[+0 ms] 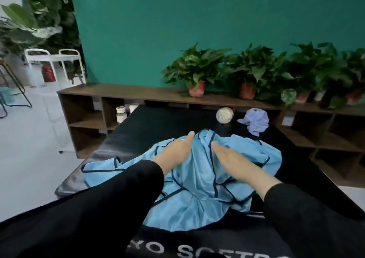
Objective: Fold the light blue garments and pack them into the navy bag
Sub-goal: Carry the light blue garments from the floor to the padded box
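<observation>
A crumpled light blue garment with dark navy piping lies spread over the black table top. My left hand rests flat on its upper middle, fingers straight. To the right of it my right hand lies flat on the cloth as well. A smaller pale blue garment sits bunched at the table's far right. Dark fabric with white lettering fills the bottom edge; I cannot tell whether it is the navy bag.
A round clear container stands at the table's far edge beside the small garment. Behind runs a low brown shelf unit with potted plants and two white jars. White chairs stand at the far left.
</observation>
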